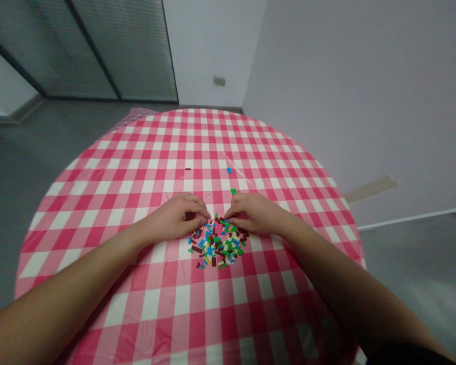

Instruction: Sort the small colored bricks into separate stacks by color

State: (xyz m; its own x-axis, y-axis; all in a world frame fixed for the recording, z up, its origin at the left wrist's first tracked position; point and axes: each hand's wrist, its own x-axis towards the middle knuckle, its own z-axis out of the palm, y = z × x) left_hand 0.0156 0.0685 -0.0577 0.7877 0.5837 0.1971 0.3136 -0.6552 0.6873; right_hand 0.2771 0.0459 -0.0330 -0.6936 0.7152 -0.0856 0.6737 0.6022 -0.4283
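A small heap of tiny coloured bricks, in green, blue, brown, yellow and white, lies on the round table with a red-and-white checked cloth. My left hand rests knuckles-up at the heap's far left edge, fingers curled, fingertips touching the bricks. My right hand mirrors it at the heap's far right edge, fingers curled onto the bricks. Whether either hand pinches a brick is hidden under the fingers.
Three stray bricks lie beyond the hands: a green one, a blue one and a dark one. The table stands in a room corner, with white walls behind and at right, and glass partitions at far left.
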